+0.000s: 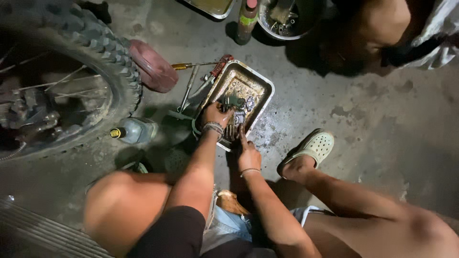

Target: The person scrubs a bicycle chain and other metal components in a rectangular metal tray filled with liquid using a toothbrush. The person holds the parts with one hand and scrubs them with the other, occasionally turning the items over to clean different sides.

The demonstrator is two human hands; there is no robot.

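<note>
Greasy metal tray (262,85), left hand (216,114) grip closed on green part (233,101), right hand (248,154) grip unclear.

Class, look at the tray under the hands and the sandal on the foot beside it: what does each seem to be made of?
Tray: probably metal, dull silver, going by its thin rolled rim and oily, stained base. Sandal: likely moulded foam or rubber, pale and matt, with punched holes across the toe. The left hand and right hand reach into the tray.
</note>
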